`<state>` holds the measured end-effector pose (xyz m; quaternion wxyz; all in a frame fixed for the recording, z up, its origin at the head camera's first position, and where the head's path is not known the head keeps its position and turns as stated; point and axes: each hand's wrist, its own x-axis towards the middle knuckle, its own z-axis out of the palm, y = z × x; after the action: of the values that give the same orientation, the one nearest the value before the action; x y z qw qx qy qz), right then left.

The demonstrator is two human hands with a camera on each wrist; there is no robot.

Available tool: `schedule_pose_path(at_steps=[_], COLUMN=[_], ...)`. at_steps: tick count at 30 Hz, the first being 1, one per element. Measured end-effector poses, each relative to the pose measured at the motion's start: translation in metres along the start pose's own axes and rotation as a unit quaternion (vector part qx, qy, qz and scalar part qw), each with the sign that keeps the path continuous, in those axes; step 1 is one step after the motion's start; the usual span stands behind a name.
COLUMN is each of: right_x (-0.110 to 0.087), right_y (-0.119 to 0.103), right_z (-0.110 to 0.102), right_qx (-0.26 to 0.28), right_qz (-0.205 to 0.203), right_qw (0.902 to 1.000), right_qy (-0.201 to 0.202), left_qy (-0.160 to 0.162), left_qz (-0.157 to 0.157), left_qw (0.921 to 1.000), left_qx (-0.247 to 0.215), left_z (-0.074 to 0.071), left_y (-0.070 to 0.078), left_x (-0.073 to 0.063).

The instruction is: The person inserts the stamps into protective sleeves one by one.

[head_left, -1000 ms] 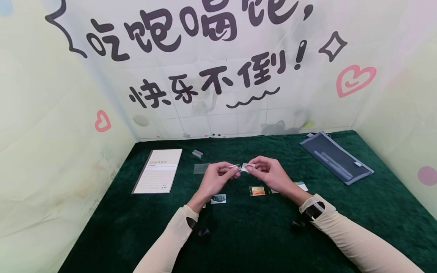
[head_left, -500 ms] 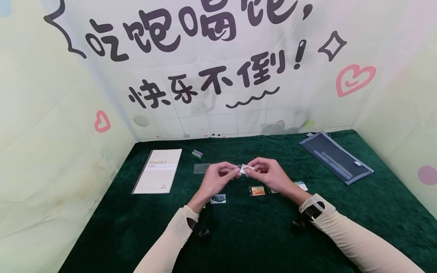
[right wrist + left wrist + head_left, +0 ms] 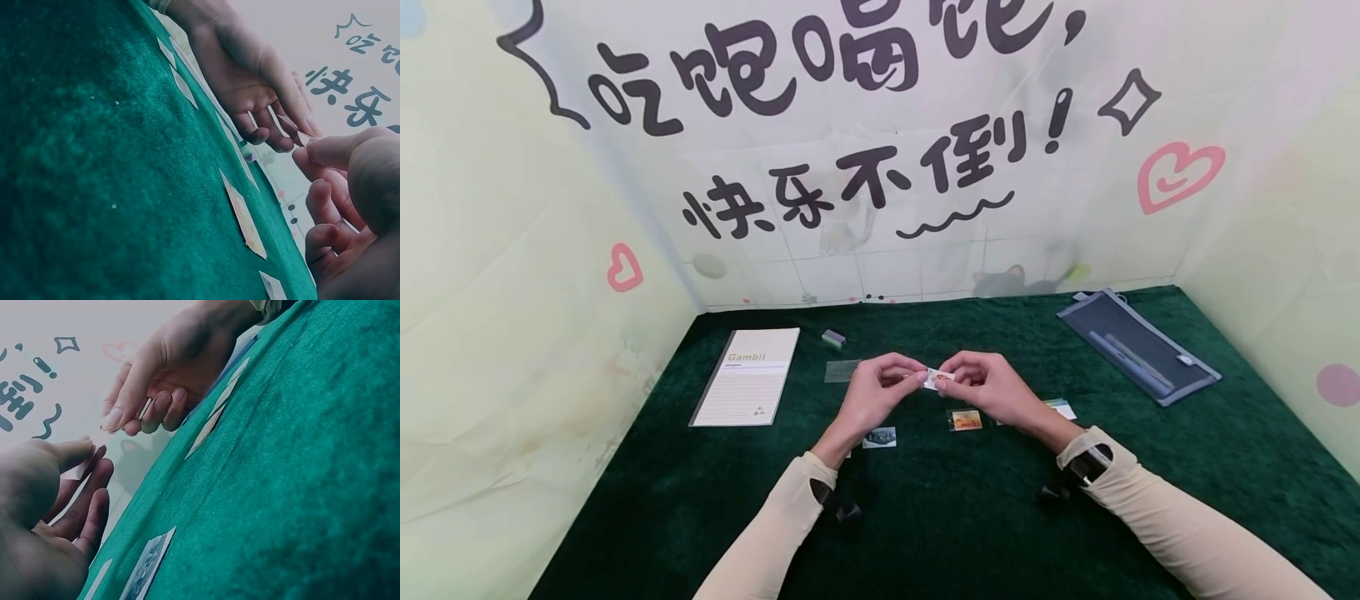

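Observation:
Both hands meet above the green cloth in the head view. My right hand pinches a small stamp-like picture card between thumb and fingers. Opposite it, my left hand pinches a small clear plastic sleeve, largely hidden by the fingers; a pale sheet shows between them in the left wrist view. The card's left end lies right at the left fingertips. Below the hands lie an orange picture card in a clear sleeve and a blue-grey one.
A Gambit notebook lies on the left, with a small eraser-like block beside it. Another clear sleeve rests behind the left hand. At the right back is a blue zip pouch; more cards lie partly behind the right wrist.
The right hand has shifted slightly down and left with the picture card, bringing it up against the left fingertips. The left hand has barely moved.

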<state>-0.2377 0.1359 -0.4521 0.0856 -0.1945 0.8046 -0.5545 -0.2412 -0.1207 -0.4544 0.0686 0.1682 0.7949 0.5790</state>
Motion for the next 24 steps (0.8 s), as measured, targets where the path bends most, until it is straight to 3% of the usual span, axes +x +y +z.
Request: schedule_pose_path(at_steps=[18,24], right_x=[0.0012,0.0016], right_y=[0.0004,0.0015], right_z=[-0.001,-0.0007], right_qx=[0.005,0.021], right_qz=[0.007,-0.003], right_qw=[0.997,0.9966], right_qy=[0.077,0.079], left_qy=[0.016,0.011], left_qz=[0.001,-0.005], left_qw=[0.9998,0.9996], left_qx=[-0.015,-0.024], left_z=[-0.001,-0.0006], left_y=[-0.0007,-0.0005], left_x=[-0.0001,-0.0002])
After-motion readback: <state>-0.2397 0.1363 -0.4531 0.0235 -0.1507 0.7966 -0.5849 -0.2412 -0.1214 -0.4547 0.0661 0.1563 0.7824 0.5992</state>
